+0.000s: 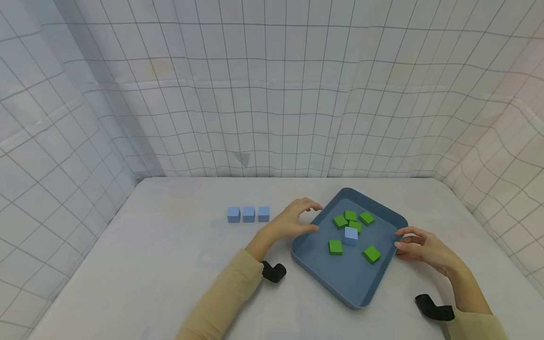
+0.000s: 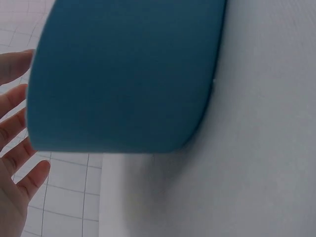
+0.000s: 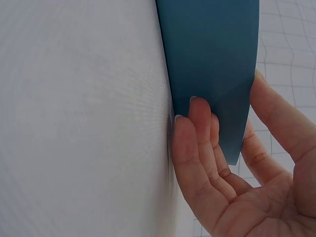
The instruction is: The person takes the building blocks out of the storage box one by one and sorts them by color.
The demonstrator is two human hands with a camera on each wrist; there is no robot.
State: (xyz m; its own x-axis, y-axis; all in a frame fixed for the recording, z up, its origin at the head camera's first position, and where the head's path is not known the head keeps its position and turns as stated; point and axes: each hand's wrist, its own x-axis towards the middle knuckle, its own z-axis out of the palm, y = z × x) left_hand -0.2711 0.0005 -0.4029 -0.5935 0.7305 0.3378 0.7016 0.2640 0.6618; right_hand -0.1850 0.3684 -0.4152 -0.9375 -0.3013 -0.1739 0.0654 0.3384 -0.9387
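Observation:
On the table stands a blue-grey square tray (image 1: 335, 278), turned cornerwise. Inside lie several flat green blocks (image 1: 335, 247), some close together, and a light blue cube (image 1: 350, 235). At its left edge my left hand (image 1: 293, 219) reaches with thumb and fingers spread apart, holding nothing. The left wrist view shows those fingertips close by the tray's rim. My right hand (image 1: 427, 250) grips the tray's right corner. In the right wrist view its lower fingers (image 3: 186, 143) lie along the tray's outer wall (image 3: 212, 59), thumb up at the rim.
Three light blue cubes (image 1: 248, 214) sit in a row on the white table (image 1: 148, 264), left of my left hand. Grid-patterned white sheets (image 1: 272, 118) hang behind and at both sides. A black wrist mount (image 1: 274, 272) shows under my left sleeve.

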